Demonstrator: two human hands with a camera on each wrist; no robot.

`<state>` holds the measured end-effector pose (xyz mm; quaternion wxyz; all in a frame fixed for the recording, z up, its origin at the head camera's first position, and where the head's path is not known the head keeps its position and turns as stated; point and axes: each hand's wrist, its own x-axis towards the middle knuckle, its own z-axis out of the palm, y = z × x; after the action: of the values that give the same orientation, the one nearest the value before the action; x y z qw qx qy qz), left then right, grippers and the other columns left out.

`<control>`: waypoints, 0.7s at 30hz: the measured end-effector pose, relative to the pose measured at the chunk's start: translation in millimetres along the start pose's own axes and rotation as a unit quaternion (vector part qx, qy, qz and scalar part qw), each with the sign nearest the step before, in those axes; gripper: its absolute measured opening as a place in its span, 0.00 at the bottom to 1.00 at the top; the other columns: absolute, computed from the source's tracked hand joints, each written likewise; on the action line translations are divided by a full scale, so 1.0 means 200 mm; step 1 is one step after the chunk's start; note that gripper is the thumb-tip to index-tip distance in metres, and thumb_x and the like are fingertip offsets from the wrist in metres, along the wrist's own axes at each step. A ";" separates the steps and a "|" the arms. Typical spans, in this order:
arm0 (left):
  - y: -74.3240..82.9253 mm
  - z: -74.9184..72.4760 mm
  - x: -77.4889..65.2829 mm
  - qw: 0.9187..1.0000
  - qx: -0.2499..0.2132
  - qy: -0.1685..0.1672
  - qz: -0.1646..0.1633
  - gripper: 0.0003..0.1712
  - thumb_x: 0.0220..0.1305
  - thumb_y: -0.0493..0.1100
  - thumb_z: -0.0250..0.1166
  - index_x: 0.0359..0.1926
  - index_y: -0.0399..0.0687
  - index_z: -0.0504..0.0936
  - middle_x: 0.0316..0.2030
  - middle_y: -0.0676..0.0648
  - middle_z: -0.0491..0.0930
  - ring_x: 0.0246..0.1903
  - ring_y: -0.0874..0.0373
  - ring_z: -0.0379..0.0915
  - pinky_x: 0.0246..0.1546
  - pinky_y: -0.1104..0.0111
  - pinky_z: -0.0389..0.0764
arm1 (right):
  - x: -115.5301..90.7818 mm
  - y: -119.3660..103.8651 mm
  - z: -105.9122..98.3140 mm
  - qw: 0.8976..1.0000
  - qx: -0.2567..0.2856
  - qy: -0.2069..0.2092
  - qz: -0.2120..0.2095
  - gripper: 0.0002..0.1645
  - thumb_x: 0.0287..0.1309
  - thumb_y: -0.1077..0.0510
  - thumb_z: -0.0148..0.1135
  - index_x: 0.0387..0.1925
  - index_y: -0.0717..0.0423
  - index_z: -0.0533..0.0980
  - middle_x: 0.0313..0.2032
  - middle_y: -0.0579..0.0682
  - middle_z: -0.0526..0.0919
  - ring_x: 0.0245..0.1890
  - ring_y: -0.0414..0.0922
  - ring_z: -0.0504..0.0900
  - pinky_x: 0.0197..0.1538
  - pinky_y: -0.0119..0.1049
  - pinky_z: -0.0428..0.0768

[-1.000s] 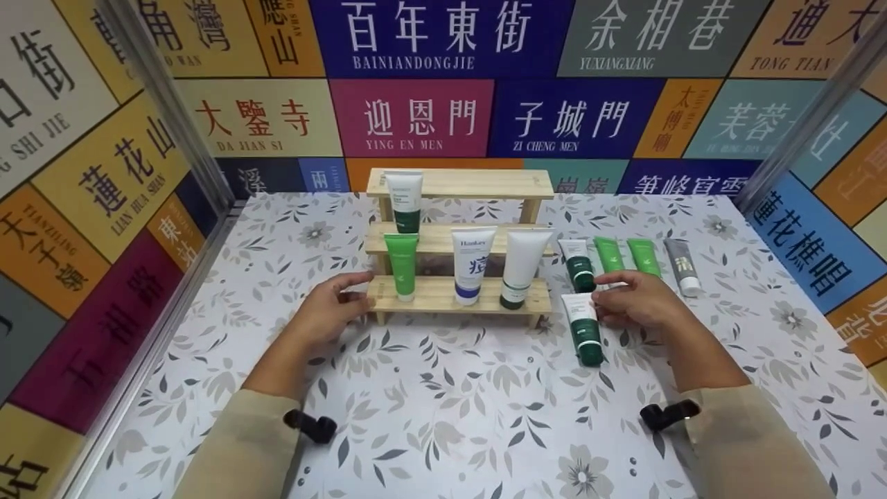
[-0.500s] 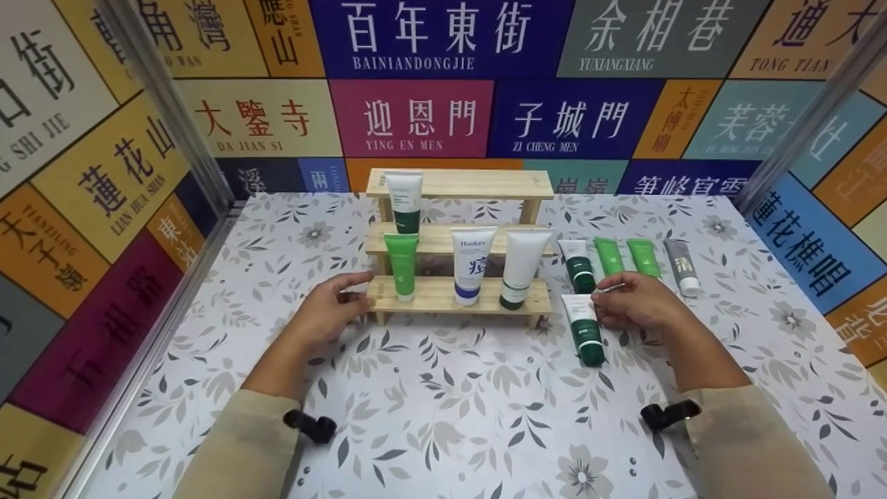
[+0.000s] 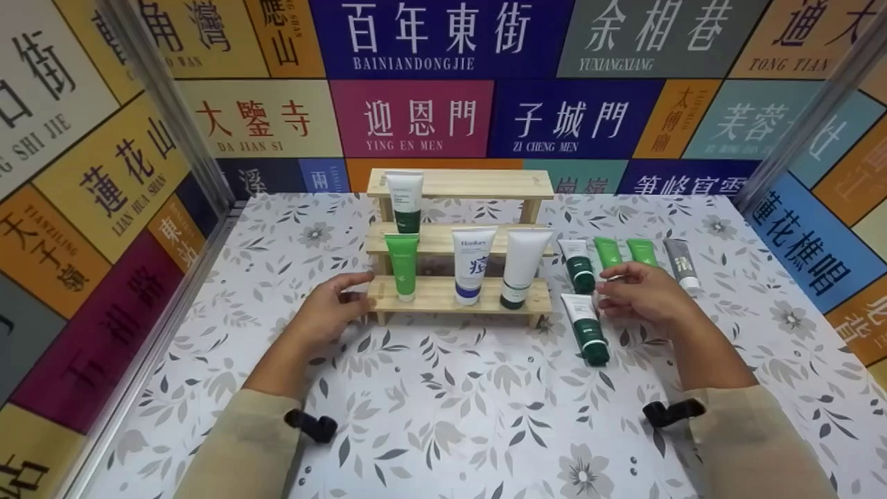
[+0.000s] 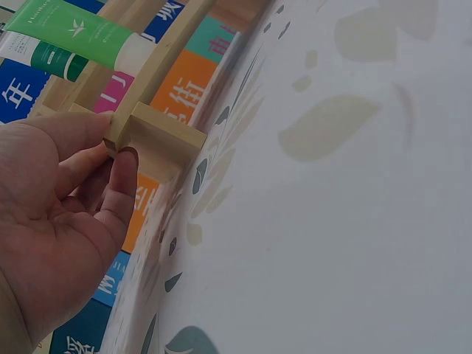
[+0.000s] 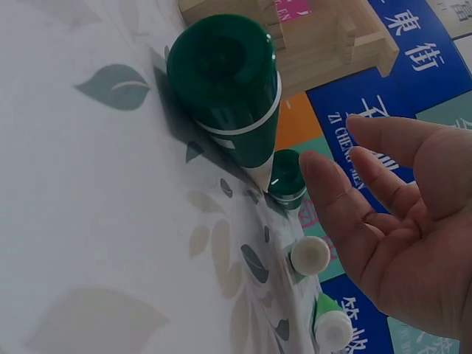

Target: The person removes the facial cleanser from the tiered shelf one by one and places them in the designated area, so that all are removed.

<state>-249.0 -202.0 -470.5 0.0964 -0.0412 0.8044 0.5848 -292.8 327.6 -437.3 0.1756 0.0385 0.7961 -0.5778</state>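
With thumb and fingertips my left hand (image 3: 331, 310) pinches the left end of the lowest tier of a wooden stepped stand (image 3: 433, 305); the left wrist view shows the hand (image 4: 66, 214) around the plank's end. My right hand (image 3: 644, 294), fingers loosely bent and holding nothing, hovers just right of a white-and-green squeeze tube (image 3: 587, 331) lying on the table. A gap between that hand (image 5: 398, 228) and the tube (image 5: 228, 81) shows in the right wrist view. A green tube (image 3: 402, 267), a white-and-blue tube (image 3: 472, 267) and a white tube (image 3: 524, 267) stand on the lowest tier.
Another white-and-green tube (image 3: 405, 197) stands on the middle tier. Behind my right hand lie a similar tube (image 3: 577, 267), two green tubes (image 3: 608, 252) and a grey tube (image 3: 682, 263). A patterned tablecloth (image 3: 443, 388) covers the table; printed panels (image 3: 416, 118) enclose it.
My right hand has let go of the front white-and-green tube and moved slightly right. That tube's cap end has shifted a little right. My left hand stays on the stand.
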 end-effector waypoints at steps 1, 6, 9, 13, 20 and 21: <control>0.00 0.00 0.00 1.000 -0.001 -0.002 -0.001 0.31 0.72 0.41 0.70 0.74 0.55 0.77 0.64 0.41 0.81 0.59 0.53 0.78 0.50 0.67 0.83 | -0.01 -0.01 0.00 1.000 0.000 0.004 -0.006 0.26 0.70 0.52 0.72 0.62 0.56 0.73 0.41 0.38 0.86 0.40 0.39 0.91 0.47 0.35 0.91; 0.00 0.00 0.00 1.000 0.003 -0.003 -0.011 0.31 0.72 0.43 0.70 0.74 0.59 0.77 0.63 0.43 0.81 0.59 0.52 0.78 0.51 0.65 0.83 | -0.07 -0.09 0.04 0.998 0.013 0.017 -0.057 0.23 0.70 0.51 0.72 0.59 0.57 0.76 0.39 0.36 0.87 0.39 0.39 0.91 0.45 0.33 0.90; 0.01 -0.01 -0.01 1.000 0.007 -0.004 -0.018 0.31 0.72 0.44 0.70 0.74 0.61 0.77 0.64 0.44 0.81 0.60 0.52 0.78 0.52 0.65 0.83 | -0.11 -0.14 0.08 0.995 0.040 0.018 -0.090 0.18 0.71 0.55 0.71 0.55 0.57 0.78 0.38 0.38 0.87 0.38 0.40 0.90 0.43 0.33 0.90; 0.01 0.00 -0.01 1.000 0.004 -0.006 -0.019 0.32 0.72 0.43 0.70 0.74 0.60 0.76 0.64 0.44 0.82 0.61 0.51 0.79 0.53 0.65 0.84 | -0.15 -0.21 0.12 0.990 0.065 0.020 -0.124 0.11 0.70 0.57 0.72 0.50 0.53 0.81 0.38 0.40 0.87 0.37 0.41 0.89 0.42 0.33 0.90; 0.00 0.00 0.00 1.000 0.012 -0.007 -0.008 0.32 0.72 0.43 0.70 0.75 0.58 0.75 0.66 0.42 0.81 0.61 0.51 0.80 0.54 0.64 0.84 | -0.18 -0.34 0.17 0.986 0.072 0.020 -0.150 0.11 0.68 0.56 0.74 0.49 0.52 0.82 0.38 0.43 0.86 0.36 0.41 0.88 0.41 0.33 0.89; 0.01 0.00 0.00 1.000 0.014 -0.006 -0.006 0.33 0.72 0.43 0.70 0.75 0.57 0.75 0.66 0.42 0.81 0.61 0.51 0.80 0.54 0.64 0.84 | -0.18 -0.37 0.17 0.985 0.075 0.020 -0.151 0.12 0.68 0.56 0.74 0.49 0.53 0.82 0.39 0.43 0.86 0.36 0.41 0.88 0.41 0.33 0.89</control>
<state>-248.7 -202.5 -469.0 0.1057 -0.0412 0.8113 0.5735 -270.6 276.1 -368.8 0.0667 -0.0575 0.7509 -0.6545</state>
